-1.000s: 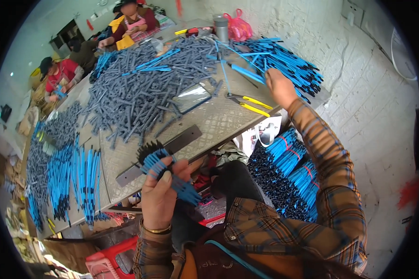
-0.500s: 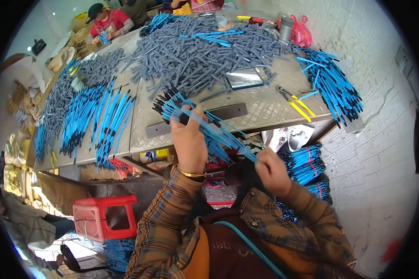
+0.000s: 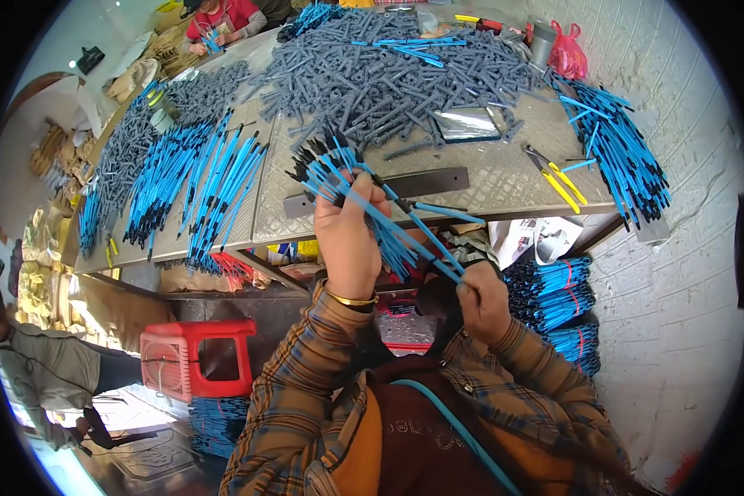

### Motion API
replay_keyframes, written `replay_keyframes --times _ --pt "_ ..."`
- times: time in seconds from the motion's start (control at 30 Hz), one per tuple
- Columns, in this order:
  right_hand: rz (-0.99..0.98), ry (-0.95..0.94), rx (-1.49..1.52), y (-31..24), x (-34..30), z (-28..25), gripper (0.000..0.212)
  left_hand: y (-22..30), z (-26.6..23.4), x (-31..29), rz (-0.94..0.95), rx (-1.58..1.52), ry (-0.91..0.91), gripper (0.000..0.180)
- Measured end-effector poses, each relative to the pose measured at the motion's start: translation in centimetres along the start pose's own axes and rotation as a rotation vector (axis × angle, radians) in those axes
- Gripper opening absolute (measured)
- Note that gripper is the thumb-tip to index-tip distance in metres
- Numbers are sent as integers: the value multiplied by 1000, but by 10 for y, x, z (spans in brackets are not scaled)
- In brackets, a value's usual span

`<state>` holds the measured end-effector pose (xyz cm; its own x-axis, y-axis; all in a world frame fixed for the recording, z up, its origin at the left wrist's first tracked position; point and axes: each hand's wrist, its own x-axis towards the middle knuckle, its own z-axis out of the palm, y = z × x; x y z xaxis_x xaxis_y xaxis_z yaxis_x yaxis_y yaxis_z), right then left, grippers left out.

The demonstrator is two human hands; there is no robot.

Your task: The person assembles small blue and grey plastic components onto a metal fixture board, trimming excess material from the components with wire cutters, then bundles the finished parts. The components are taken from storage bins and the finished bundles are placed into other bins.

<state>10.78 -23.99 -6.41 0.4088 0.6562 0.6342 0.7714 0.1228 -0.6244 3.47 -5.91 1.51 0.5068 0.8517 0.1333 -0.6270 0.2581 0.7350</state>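
My left hand (image 3: 349,240) is closed around a bundle of thin blue sticks with black ends (image 3: 395,244), held up in front of the table edge. The black tips fan out above my fingers at the upper left. Lower and to the right, my right hand (image 3: 484,304) pinches the ends of a few blue sticks that slant down from the bundle. Another stick from the bundle points right, apart from my right fingers. Behind the bundle, a dark flat metal bar with a hole (image 3: 430,180) lies along the front of the table (image 3: 281,178).
A heap of short grey plastic pieces (image 3: 372,83) covers the table's back. Blue sticks lie in piles left (image 3: 165,169) and right (image 3: 616,149). Yellow-handled pliers (image 3: 558,182) and a shiny flat box (image 3: 467,124) lie nearby. A red stool (image 3: 194,331) stands below; other people work around.
The view has shifted, so the table sits farther right. The sticks between my hands have spread apart, and one now points out to the right. Both hands stay closed.
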Motion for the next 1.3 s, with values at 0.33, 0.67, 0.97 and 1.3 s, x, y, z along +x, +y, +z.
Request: replay_keyframes --times 0.33,0.67,0.97,1.3 --pt "165 -334 -86 4 3 14 19 34 -23 -7 -252 -32 -258 8" --pt "-14 -552 219 -9 71 -18 33 61 -24 20 -887 233 -246 14" --pt "-426 -498 523 -44 106 35 86 64 -1 39 -1600 26 292 17" --pt "-123 -766 548 12 51 70 89 127 -24 2 -2310 -352 793 21"
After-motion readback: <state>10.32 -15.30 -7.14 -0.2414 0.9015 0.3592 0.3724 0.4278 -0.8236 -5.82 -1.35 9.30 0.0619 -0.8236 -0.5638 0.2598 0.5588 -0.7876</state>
